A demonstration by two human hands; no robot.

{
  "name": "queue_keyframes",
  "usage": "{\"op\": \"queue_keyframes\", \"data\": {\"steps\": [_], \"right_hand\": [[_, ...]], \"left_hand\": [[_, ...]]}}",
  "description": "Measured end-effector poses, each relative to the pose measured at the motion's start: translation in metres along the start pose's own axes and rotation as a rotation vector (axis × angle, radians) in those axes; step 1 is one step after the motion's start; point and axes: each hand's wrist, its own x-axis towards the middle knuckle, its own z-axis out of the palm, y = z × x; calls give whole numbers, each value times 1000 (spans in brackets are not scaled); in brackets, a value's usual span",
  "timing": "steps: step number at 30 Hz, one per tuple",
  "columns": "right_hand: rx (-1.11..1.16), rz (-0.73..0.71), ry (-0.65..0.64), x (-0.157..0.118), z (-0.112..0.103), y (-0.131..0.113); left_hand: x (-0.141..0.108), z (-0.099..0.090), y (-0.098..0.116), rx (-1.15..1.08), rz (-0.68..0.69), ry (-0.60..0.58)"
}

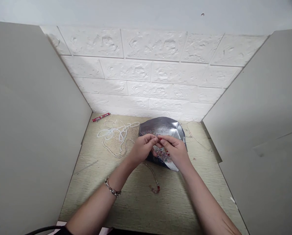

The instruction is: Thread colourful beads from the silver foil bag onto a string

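Both hands meet over a silver-lined bag (163, 124) that holds many small multicoloured beads (163, 154). My left hand (146, 145) has thumb and fingers pinched together; what lies between them is too small to make out. My right hand (172, 147) pinches a small red bead (160, 139) at its fingertips, close to the left fingertips. From below my left hand a beaded strand (154, 173) runs down onto the table, its curled lower end carrying red and pink beads.
White and pearl-like bead strands (121, 132) lie tangled on the table (136, 209) at the left. A red packet (101, 117) is at the back left corner. Thin strands (197, 140) lie right of the bag. Grey panels flank both sides, with a white brick-patterned wall (148, 71) behind.
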Motion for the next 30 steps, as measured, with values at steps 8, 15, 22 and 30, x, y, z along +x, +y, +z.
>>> {"op": "queue_keyframes", "data": {"steps": [8, 15, 22, 30], "right_hand": [[-212, -160, 9, -3, 1, 1], [-606, -352, 8, -7, 5, 3], [-671, -377, -11, -6, 5, 8], [-555, -169, 195, -4, -8, 5]], "left_hand": [[1, 1, -3, -48, -32, -9], [4, -3, -6, -91, -175, -87], [5, -4, -5, -57, -216, -151], [2, -7, -1, -19, -231, -170]]}}
